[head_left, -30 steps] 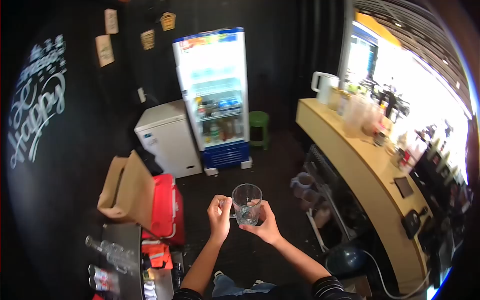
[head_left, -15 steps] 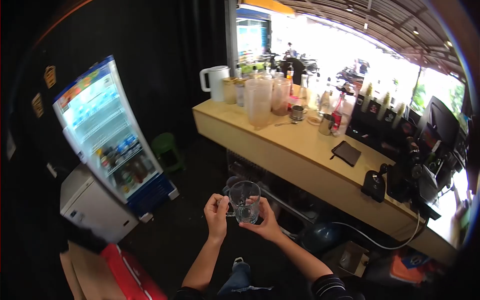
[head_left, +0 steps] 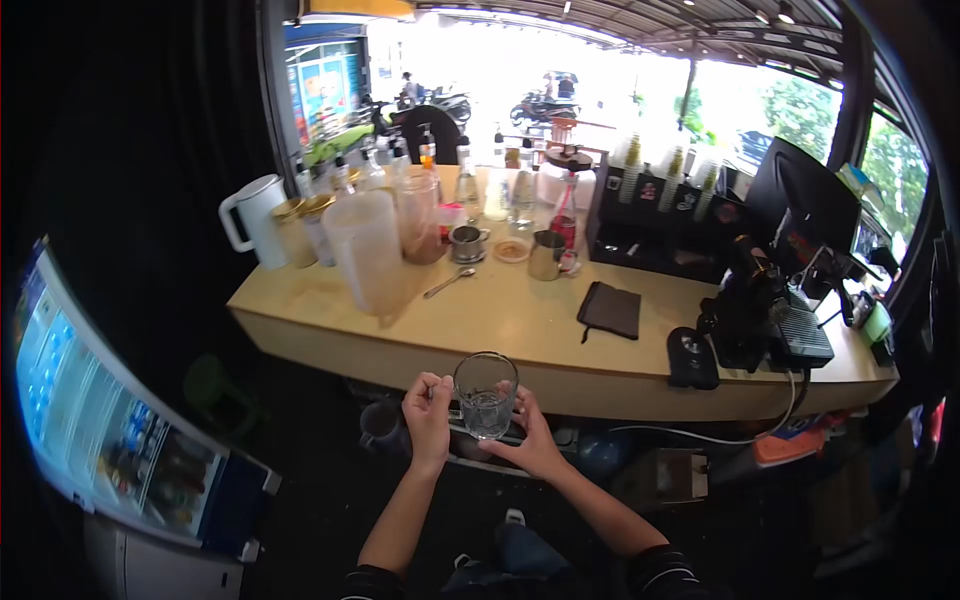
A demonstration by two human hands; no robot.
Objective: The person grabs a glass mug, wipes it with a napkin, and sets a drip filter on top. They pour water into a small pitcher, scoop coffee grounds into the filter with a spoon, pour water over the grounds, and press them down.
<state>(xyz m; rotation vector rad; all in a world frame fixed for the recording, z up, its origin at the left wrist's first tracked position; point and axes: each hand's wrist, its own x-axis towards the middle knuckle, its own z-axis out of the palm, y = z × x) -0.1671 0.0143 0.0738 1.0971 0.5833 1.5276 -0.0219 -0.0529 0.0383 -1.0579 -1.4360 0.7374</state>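
A clear glass mug is held upright in front of me, just short of the counter's front edge. My left hand is closed at its handle side, fingers curled round the handle. Against the opposite side and lower part of the glass rests my right hand, its thumb near the base. The mug looks empty, with a thick base. Beyond it on the wooden counter are a spoon, a metal cup, a steel milk jug and a dark folded cloth.
A frosted pitcher, white kettle and several bottles crowd the counter's left and back. At right stand a black cup organiser and a coffee machine. A lit drinks fridge and green stool are at left.
My view has swung right toward the counter, so the counter fills more of the picture and the fridge has shifted to the left edge. Both hands keep the mug between them.
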